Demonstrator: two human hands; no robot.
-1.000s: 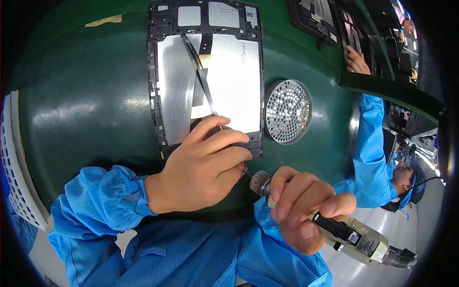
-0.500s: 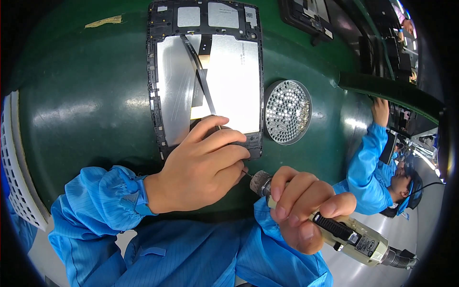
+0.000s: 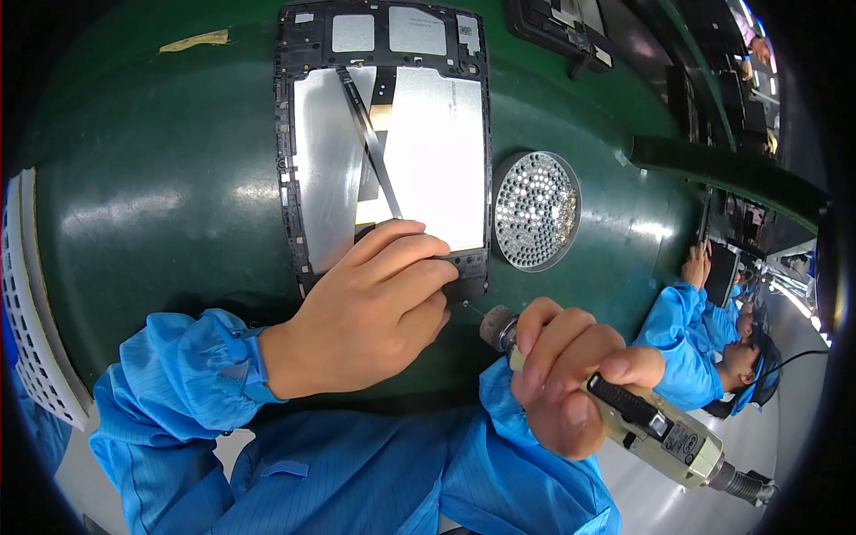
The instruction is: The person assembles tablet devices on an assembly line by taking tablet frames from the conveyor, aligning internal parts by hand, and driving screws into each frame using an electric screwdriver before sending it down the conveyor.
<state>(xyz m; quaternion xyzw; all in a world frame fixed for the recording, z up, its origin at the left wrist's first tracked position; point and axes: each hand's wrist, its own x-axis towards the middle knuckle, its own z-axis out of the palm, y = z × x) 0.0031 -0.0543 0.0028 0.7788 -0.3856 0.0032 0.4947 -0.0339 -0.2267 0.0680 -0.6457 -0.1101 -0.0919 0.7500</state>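
Observation:
A tablet housing (image 3: 432, 160) with silver panels and a black frame lies before me. My left hand (image 3: 361, 316) rests across its lower end, fingers curled over the edge. Slim black-and-silver tweezers (image 3: 373, 147) slant across the panel, their lower end running beneath my left index finger; that end is hidden. In my right hand (image 3: 575, 379), fingers wrapped round it, is a beige electric screwdriver (image 3: 673, 437). Its thin bit points up-left, close to the tablet's lower right corner and my left fingertips. Something tiny and bright shows at the bit's tip, too small to name.
Right of the tablet stands a round metal dish (image 3: 537, 210) with many small holes and shiny bits. Another dark device (image 3: 566, 31) lies at the far right, a tan strip (image 3: 194, 40) at the far left. A white perforated rack (image 3: 40, 312) edges the left; a co-worker (image 3: 691, 334) works at right.
The screwdriver has shifted slightly right, its bit coming out from beside my left fingers. My left hand has slid a little left. The co-worker's hand has drawn back; the far dark device has shifted left.

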